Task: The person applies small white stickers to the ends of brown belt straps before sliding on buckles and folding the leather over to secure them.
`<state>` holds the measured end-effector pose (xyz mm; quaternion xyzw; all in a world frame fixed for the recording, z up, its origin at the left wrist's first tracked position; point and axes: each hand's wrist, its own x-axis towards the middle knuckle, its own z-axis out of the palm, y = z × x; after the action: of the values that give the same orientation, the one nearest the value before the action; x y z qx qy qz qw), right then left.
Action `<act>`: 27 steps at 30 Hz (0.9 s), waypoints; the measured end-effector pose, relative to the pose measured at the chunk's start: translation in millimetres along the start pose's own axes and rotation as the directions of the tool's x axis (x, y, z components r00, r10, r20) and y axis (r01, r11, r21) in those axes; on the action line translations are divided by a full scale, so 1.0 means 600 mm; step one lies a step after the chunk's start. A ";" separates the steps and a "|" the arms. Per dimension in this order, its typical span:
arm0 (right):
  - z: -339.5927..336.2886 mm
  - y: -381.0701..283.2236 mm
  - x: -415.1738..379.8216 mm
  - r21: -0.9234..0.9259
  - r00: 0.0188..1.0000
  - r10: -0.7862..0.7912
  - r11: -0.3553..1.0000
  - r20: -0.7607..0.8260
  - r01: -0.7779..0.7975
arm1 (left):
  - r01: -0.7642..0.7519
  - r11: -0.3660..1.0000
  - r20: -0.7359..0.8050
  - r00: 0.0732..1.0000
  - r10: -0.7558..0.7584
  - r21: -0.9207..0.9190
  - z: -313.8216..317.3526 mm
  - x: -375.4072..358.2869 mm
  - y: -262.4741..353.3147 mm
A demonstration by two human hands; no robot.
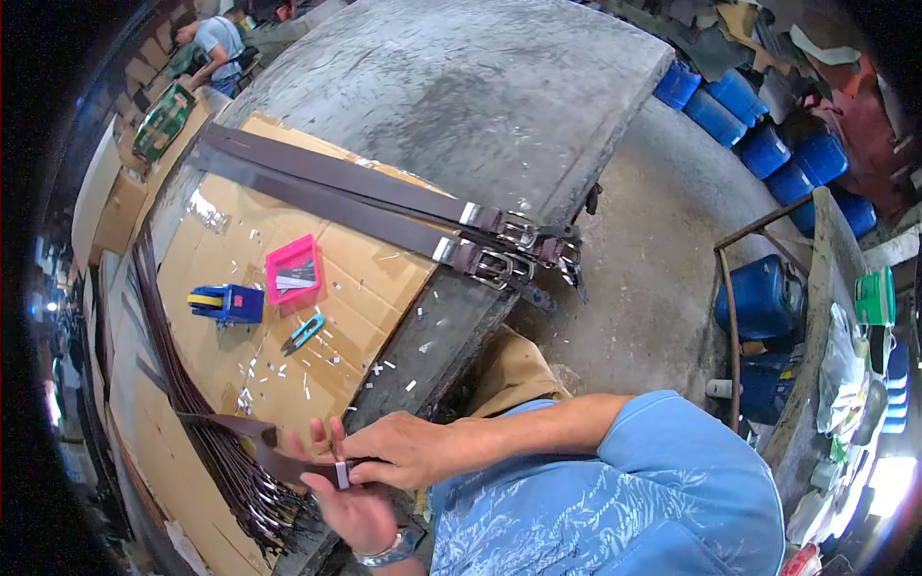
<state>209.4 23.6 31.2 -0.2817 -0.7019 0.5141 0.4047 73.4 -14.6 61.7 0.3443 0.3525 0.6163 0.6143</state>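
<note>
Near the table's front edge, my right hand [408, 449] pinches the end of a dark brown belt [288, 465], where a small white tag [342, 474] shows. Just below it, my left hand [351, 504] is at the same belt end, its fingers spread and partly blurred. Beside them lies a bundle of dark belts [206, 437] with metal ends toward me. Two stacks of brown belts [346, 182] with buckles and white bands cross the table above.
Cardboard [355, 264] on the table carries a pink tray [293, 271], a blue tape dispenser [227, 303], light blue snips [305, 332] and white scraps. Blue containers [715, 117] stand at right. A person [216, 48] works at the far left.
</note>
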 end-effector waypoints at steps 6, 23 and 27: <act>-0.045 -0.007 -0.064 -0.238 0.998 -0.054 0.970 -0.019 0.048 | -0.027 0.995 0.031 0.999 0.030 -0.099 -0.180 0.123 0.148; -0.217 0.076 -0.520 -0.592 0.560 0.693 0.236 -0.453 -0.770 | -0.113 0.951 -0.401 0.887 0.226 0.287 -0.277 0.364 0.485; -0.203 0.124 -0.634 -0.559 0.494 0.647 0.123 -0.581 -0.820 | -0.203 0.898 -0.175 0.941 0.289 0.391 -0.234 0.354 0.519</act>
<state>507.6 -201.9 -128.0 -0.7845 -0.5698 0.2446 -0.0087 -209.2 197.2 254.7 0.4220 0.4831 0.6479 0.4108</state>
